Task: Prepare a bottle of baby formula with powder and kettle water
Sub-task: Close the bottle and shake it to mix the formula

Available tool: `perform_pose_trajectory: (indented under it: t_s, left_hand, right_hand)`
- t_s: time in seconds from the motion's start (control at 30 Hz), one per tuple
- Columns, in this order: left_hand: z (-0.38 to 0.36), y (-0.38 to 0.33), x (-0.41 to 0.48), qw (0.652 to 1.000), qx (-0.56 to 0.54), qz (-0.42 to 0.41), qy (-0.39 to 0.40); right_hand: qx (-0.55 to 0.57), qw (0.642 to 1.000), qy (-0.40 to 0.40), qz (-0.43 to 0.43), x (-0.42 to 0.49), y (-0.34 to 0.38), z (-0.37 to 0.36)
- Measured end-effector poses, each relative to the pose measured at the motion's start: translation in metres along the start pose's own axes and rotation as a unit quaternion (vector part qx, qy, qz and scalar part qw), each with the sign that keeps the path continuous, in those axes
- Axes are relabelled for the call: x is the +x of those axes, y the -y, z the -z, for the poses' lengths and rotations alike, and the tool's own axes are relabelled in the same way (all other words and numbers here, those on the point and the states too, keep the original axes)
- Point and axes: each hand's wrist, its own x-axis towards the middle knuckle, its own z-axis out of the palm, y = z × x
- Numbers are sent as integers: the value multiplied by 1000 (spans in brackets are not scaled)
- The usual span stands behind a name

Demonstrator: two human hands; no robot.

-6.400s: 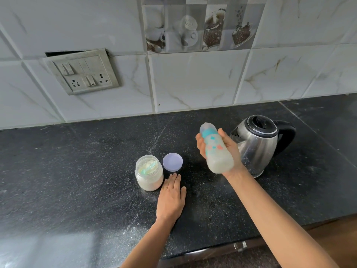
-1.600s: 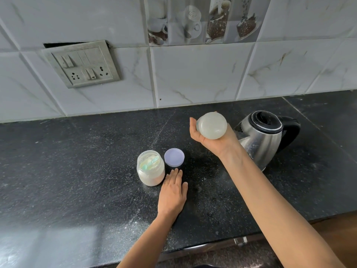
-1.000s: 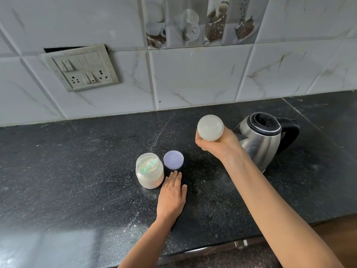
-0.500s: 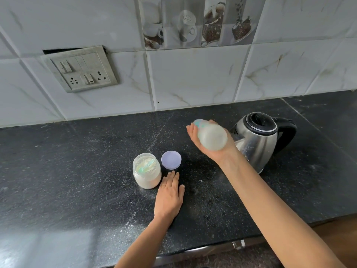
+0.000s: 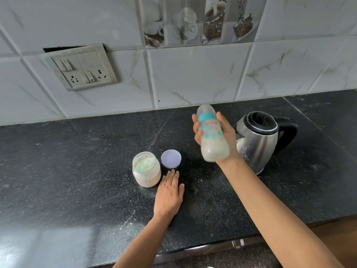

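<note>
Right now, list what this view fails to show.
- Bottle teat end: tilted away, in the head view.
- Kettle water level: steel wall hides it.
- Powder jar scoop: partly buried.
- Right hand palm: behind the bottle.

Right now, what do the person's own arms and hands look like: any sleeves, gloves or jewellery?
Both forearms are bare, with no sleeves in view and no gloves. The left hand wears a thin gold-coloured ring on one of its fingers. The right hand shows no ring, watch or bracelet.
</note>
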Motion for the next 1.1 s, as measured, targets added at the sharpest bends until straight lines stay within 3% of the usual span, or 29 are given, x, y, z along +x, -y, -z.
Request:
perform_pose_trajectory:
  t_s: [0.1,0.23,0.33,0.37,0.47,0.53,0.67,0.73,0.83,0.97,1.1]
  left_hand:
    - [0,-1,-2,1000,-1,1,4]
    - [1,-1,-1,1000,-10,1,4]
    - [2,-1,-2,1000,-13,3,5]
    - [2,-1,-3,1000,-15,5,5]
    - [3,-2,-3,1000,-21,8,5]
    - [3,-2,-2,1000,-22,9,4]
    - [4,-3,-3,1000,-23,11,5]
    - [5,-4,-3,1000,-24,11,3]
    - [5,-4,-3,1000,-25,11,1]
    - [5,-3,-4,1000,-25,12,7]
    - [4,-3,-2,1000,-23,11,8]
  right_hand:
    - [71,996,-27,38,4,1,10]
    - [-19,999,15,-23,-4,-4,4]
    - [137,987,-67,42,1,-4,7]
    - [143,985,-77,57,3,-4,9]
    - [46,999,-8,-19,0,-6,11]
    - [36,999,-5,-25,-3,-6,9]
    - [209,975,-66,37,-3,-6,19]
    - [139,990,-23,-6,-5,-7,20]
    - [45,999,-24,-10,-8,-4,15]
    - [178,980,-75,47,-1,-1,21]
    - [-9,1000,1,-4,-3,-2,20]
